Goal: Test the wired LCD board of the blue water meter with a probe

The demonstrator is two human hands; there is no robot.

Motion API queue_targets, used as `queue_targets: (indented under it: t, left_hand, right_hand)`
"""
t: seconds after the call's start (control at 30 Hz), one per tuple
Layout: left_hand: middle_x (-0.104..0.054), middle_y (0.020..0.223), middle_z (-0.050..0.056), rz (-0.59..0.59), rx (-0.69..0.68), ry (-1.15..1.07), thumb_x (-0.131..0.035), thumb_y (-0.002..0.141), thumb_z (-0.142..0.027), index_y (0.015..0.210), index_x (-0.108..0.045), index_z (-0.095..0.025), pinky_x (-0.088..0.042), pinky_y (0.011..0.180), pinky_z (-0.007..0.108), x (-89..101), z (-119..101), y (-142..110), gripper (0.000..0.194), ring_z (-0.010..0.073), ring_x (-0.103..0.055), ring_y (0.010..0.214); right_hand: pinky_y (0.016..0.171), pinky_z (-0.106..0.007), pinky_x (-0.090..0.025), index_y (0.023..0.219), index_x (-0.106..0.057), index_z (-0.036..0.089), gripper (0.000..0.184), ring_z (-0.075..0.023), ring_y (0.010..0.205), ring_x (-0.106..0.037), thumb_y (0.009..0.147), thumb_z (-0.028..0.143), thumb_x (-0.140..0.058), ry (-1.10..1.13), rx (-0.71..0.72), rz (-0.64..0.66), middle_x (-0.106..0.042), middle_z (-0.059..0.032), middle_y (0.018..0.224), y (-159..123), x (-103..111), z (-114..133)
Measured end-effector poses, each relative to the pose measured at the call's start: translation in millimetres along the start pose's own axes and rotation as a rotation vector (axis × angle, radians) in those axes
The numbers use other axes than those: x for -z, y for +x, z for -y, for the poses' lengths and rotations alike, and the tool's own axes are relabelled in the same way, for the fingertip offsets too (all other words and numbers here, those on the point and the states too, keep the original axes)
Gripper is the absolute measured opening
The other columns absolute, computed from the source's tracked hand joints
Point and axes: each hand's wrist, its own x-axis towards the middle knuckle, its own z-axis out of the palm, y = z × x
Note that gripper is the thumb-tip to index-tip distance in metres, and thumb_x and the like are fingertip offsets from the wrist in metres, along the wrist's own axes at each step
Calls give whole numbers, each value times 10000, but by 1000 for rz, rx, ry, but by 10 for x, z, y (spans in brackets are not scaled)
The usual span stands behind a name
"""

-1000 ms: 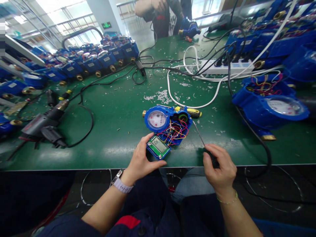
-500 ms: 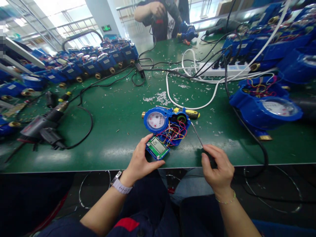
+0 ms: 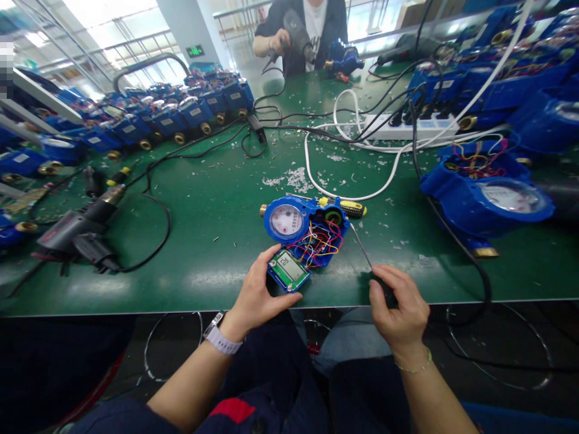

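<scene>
A blue water meter (image 3: 286,220) lies opened on the green table, its dial facing up and coloured wires (image 3: 322,242) bared in its housing. At its near side is a display module (image 3: 289,269) with a green board and a lit-grey screen. My left hand (image 3: 259,289) grips this module's edges between thumb and fingers. To the right, my right hand (image 3: 400,307) is closed around the dark handle of a screwdriver (image 3: 362,247), whose tip points at the meter's right side. Behind the meter lies a yellow-and-black screwdriver (image 3: 353,208).
On the left lies a power drill (image 3: 81,232) with its cord. Rows of blue meters (image 3: 167,120) stand behind it. A white power strip (image 3: 411,128) with cables is at the back right, near another opened meter (image 3: 488,193). Across the table a person (image 3: 303,36) holds a drill.
My hands, the meter and the screwdriver stay where they were. Across the table, the other person's hand and drill have come down, and the person has shifted.
</scene>
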Motion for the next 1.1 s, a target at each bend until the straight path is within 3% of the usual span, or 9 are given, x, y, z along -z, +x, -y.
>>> queue_targets:
  t: [0.5,1.1]
  left_hand:
    - [-487,1348,144,-7,-19,5,-767,714,-375,1409,-305,-200,-452,1020,454,9,5,-1,853,289,-517,1229]
    - [-499,1339,149,-2,-43,-43,-753,730,-492,1407,-318,-213,-468,1002,447,20,26,-1,852,288,-533,1215]
  right_hand:
    - [808,-349,-528,1084,-623,163,221,-220,915,-643,874,96,-601,-9,12,1,-657,-99,1005,-7,1,-10]
    - [822,-345,-522,1074,-626,164,197,-217,916,-641,888,114,-589,-10,-20,5,-655,-95,1007,22,12,29]
